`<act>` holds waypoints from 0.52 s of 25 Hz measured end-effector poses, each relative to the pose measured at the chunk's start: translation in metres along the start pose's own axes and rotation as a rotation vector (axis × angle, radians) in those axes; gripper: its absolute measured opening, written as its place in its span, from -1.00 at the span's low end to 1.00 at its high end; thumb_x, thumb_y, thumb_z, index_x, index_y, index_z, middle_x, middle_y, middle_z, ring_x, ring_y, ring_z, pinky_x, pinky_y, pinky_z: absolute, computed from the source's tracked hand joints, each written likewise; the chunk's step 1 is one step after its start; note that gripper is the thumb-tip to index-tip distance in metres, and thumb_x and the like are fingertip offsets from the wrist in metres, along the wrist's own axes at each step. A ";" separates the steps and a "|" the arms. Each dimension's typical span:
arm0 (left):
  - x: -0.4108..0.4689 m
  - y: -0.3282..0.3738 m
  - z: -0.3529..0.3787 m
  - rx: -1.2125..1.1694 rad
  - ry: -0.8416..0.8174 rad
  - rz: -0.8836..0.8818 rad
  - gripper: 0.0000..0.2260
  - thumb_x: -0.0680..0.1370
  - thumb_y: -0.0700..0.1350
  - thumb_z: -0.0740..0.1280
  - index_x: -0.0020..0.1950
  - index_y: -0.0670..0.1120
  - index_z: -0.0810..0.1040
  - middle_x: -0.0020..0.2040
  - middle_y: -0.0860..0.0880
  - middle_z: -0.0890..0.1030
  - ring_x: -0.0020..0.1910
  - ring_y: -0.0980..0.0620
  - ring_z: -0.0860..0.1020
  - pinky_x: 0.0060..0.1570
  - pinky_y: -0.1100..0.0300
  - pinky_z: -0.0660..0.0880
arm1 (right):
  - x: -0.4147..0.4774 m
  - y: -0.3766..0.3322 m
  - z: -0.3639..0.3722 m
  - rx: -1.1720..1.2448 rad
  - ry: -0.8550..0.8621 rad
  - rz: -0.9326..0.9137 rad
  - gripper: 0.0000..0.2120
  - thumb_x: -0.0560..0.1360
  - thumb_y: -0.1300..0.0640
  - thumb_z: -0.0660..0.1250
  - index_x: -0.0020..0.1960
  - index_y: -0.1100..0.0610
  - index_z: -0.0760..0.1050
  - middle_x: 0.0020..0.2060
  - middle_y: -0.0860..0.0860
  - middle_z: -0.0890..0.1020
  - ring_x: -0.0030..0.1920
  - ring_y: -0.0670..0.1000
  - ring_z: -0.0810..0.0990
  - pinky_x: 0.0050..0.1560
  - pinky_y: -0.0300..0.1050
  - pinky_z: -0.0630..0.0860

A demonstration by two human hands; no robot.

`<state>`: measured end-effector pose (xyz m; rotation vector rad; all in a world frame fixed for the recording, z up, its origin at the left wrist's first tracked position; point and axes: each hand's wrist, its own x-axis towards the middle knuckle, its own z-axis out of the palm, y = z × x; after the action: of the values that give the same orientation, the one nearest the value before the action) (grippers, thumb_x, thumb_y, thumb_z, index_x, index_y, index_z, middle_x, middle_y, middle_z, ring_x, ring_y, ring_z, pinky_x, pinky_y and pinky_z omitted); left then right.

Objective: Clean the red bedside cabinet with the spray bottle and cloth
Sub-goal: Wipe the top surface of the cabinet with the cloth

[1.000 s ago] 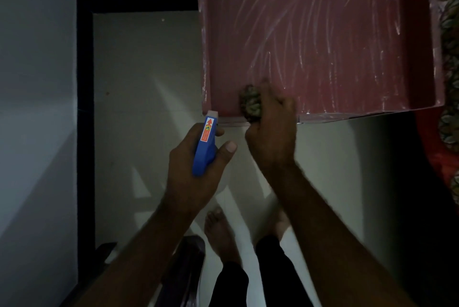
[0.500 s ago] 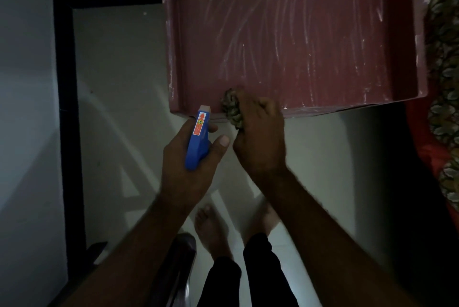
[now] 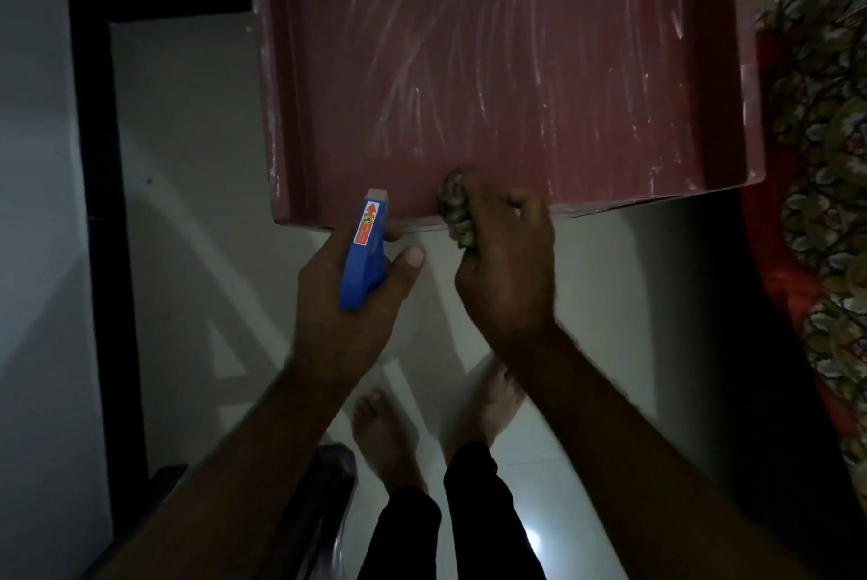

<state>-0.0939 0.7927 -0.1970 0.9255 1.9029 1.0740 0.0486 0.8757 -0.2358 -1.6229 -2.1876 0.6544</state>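
Note:
The red bedside cabinet (image 3: 506,63) fills the upper middle of the head view, its top streaked with pale wipe marks. My right hand (image 3: 506,270) grips a bunched patterned cloth (image 3: 457,213) and presses it against the cabinet's near edge. My left hand (image 3: 347,298) holds the blue spray bottle (image 3: 363,256) by its head, nozzle pointing at the cabinet's near edge, just left of the cloth. The bottle's body is hidden under my hand.
A bed with a floral cover (image 3: 825,166) runs along the right side. A pale wall (image 3: 33,204) and a black floor border (image 3: 94,213) lie to the left. My bare feet (image 3: 384,439) stand on the light tiled floor, a dark object (image 3: 323,485) beside them.
My right hand slid the cloth along the cabinet's near edge, first left, then back right. The left hand kept the bottle in about the same place. The view shifted.

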 end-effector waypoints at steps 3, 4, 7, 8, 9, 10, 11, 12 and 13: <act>0.000 0.004 0.004 -0.022 -0.005 -0.023 -0.74 0.51 0.11 0.41 0.11 0.02 0.54 -0.24 -0.24 0.62 -0.25 -0.24 0.64 -0.17 -0.08 0.59 | -0.001 0.013 -0.006 0.002 -0.003 -0.081 -0.27 0.35 0.46 0.34 0.47 0.06 0.47 0.07 0.16 0.61 0.08 0.19 0.56 0.02 0.04 0.59; 0.000 0.005 0.004 -0.022 -0.001 -0.024 -0.73 0.51 0.12 0.41 0.11 0.00 0.55 -0.25 -0.25 0.62 -0.25 -0.23 0.64 -0.17 -0.06 0.59 | 0.000 0.022 -0.011 0.022 0.036 -0.005 -0.27 0.36 0.44 0.33 0.48 0.02 0.46 0.09 0.16 0.57 0.07 0.16 0.56 0.03 0.00 0.59; -0.001 0.005 0.006 0.000 0.000 -0.042 -0.68 0.50 0.14 0.40 0.12 -0.03 0.55 -0.24 -0.25 0.63 -0.25 -0.23 0.64 -0.18 -0.01 0.59 | -0.009 0.034 -0.012 0.102 0.172 0.223 -0.28 0.39 0.40 0.30 0.49 -0.03 0.45 0.12 0.09 0.47 0.09 0.06 0.54 0.14 -0.17 0.52; -0.002 0.006 0.007 -0.002 0.003 -0.052 -0.70 0.50 0.13 0.40 0.12 -0.02 0.55 -0.23 -0.25 0.63 -0.25 -0.23 0.64 -0.18 -0.01 0.59 | -0.012 0.029 -0.008 0.135 0.186 0.255 -0.28 0.39 0.39 0.29 0.50 -0.03 0.45 0.12 0.08 0.47 0.10 -0.01 0.50 0.15 -0.22 0.49; -0.002 0.007 0.008 -0.004 0.006 -0.054 -0.72 0.50 0.12 0.41 0.12 0.00 0.54 -0.23 -0.25 0.63 -0.25 -0.23 0.64 -0.18 -0.01 0.58 | -0.014 0.019 -0.001 0.148 0.173 0.254 -0.28 0.38 0.38 0.28 0.49 -0.03 0.45 0.12 0.08 0.48 0.10 -0.09 0.43 0.12 -0.25 0.47; -0.002 0.008 0.008 0.002 0.005 -0.049 -0.73 0.51 0.10 0.41 0.12 0.01 0.54 -0.24 -0.25 0.63 -0.26 -0.23 0.64 -0.19 -0.01 0.58 | -0.013 0.009 0.005 0.141 0.142 0.218 -0.29 0.37 0.37 0.29 0.48 -0.02 0.47 0.12 0.11 0.51 0.09 -0.16 0.36 0.07 -0.26 0.45; -0.002 0.008 0.009 0.012 -0.002 -0.041 -0.73 0.51 0.09 0.41 0.12 0.00 0.54 -0.24 -0.24 0.63 -0.26 -0.22 0.64 -0.19 0.00 0.58 | -0.012 0.000 0.010 0.133 0.109 0.158 -0.30 0.36 0.38 0.31 0.47 -0.01 0.48 0.12 0.12 0.52 0.06 -0.19 0.33 0.02 -0.25 0.43; -0.003 0.008 0.009 0.018 -0.012 -0.034 -0.72 0.51 0.09 0.41 0.13 -0.02 0.54 -0.25 -0.24 0.63 -0.27 -0.22 0.64 -0.19 -0.01 0.57 | -0.011 -0.004 0.013 0.137 0.080 0.098 -0.29 0.35 0.40 0.34 0.46 0.01 0.49 0.11 0.12 0.53 0.04 -0.17 0.36 0.00 -0.24 0.43; -0.003 0.009 0.009 0.017 -0.020 -0.029 -0.70 0.50 0.10 0.41 0.13 -0.04 0.55 -0.26 -0.24 0.63 -0.27 -0.22 0.63 -0.18 -0.02 0.57 | -0.010 -0.006 0.012 0.144 0.058 0.058 -0.28 0.34 0.42 0.36 0.45 0.02 0.50 0.10 0.08 0.52 0.03 -0.10 0.44 0.00 -0.22 0.46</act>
<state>-0.0829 0.7970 -0.1914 0.9119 1.9059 1.0293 0.0405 0.8628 -0.2431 -1.6155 -2.0102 0.7530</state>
